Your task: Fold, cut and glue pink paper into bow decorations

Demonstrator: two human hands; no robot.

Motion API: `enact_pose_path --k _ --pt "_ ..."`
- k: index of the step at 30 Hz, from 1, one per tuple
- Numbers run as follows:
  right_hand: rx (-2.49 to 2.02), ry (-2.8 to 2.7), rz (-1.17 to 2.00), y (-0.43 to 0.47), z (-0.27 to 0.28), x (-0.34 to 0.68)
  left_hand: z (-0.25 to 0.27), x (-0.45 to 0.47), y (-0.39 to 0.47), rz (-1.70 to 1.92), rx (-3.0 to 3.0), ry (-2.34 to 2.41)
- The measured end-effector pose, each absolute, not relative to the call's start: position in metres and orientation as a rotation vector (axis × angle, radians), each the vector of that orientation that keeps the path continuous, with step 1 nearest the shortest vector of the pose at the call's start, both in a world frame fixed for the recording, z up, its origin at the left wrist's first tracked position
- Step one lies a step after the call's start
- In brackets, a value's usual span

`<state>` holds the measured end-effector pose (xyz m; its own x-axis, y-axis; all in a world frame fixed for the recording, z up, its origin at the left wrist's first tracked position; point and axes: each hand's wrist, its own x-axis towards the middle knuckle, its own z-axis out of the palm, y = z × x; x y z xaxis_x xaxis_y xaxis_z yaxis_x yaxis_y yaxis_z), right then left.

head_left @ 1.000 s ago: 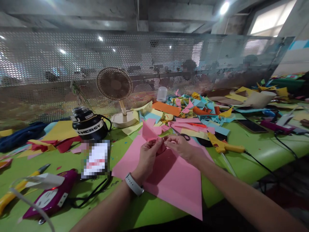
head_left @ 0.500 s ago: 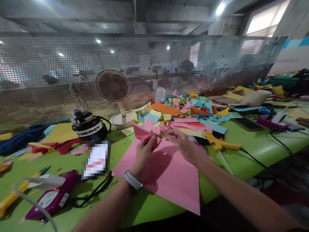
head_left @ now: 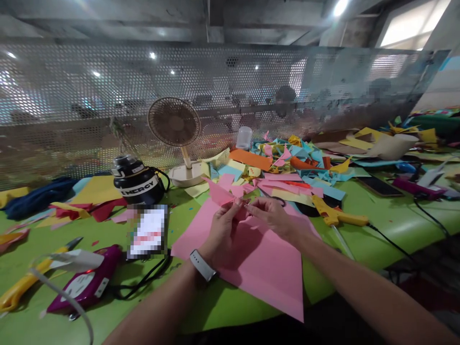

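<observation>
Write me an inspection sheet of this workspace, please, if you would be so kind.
Surface: green tabletop, strewn with paper and tools.
Work pieces: folded pink paper in hand; large pink sheet beneath, its near corner seemingly over the table edge.
Clutter: mixed paper scraps, black bottle, yellow glue gun, phone.
Hands: left hand pinches the folded paper; right hand has its fingertips close by, grip unclear.
Cables: white cable at front left, by a purple device; black cable trails from the glue gun.
Surroundings: perforated metal screen behind; small fan before it.
</observation>
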<state>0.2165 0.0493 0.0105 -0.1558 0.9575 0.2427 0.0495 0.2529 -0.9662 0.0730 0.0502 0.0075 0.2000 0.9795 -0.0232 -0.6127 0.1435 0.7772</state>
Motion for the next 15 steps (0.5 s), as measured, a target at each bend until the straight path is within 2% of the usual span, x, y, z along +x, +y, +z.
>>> enact_pose_path --k 15 --pt "-0.991 -1.501 1.257 0.0466 0.0098 0.2167 0.0097 0.072 0.0502 1.253 0.718 0.6"
